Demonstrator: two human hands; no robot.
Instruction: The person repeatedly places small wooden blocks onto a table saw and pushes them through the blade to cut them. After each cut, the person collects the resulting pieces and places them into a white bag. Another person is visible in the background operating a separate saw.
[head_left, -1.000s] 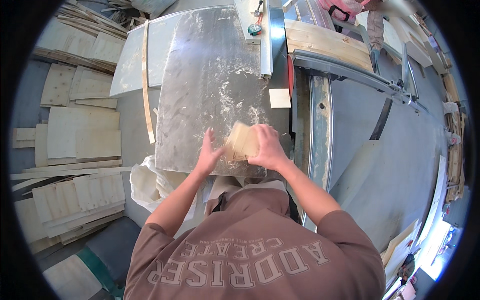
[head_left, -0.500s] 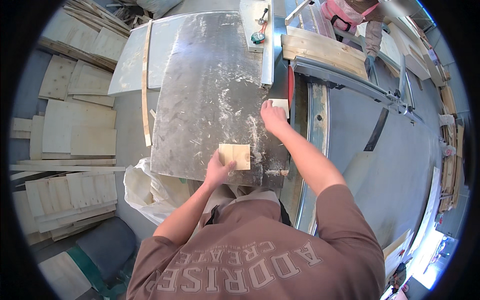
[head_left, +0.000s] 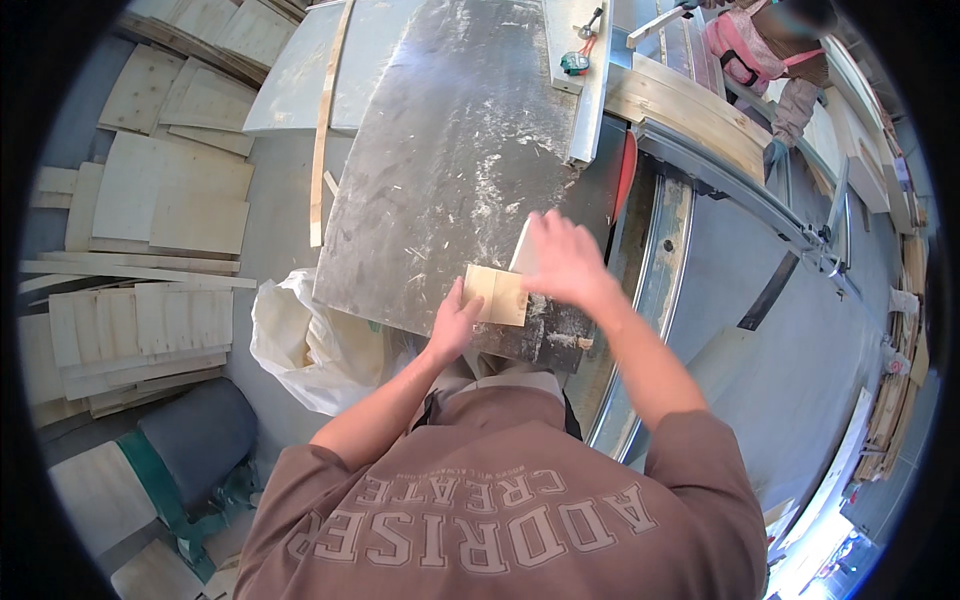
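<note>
The left hand [head_left: 452, 322] is laid against the left edge of a small square wood block [head_left: 496, 295], with the thumb raised along its side and the other fingers curled below; the block is steadied rather than enclosed. The right hand [head_left: 560, 258] is held above the block's upper right corner, fingers loosely spread and blurred, and a second pale piece [head_left: 523, 248] is touched or held at its fingertips; how firmly cannot be told. The block is pale, flat and light tan, and is placed near the front edge of the dusty grey metal saw table [head_left: 450, 160]. Sawdust is scattered around it. A white bag [head_left: 305, 340] is seen to the left below the table.
</note>
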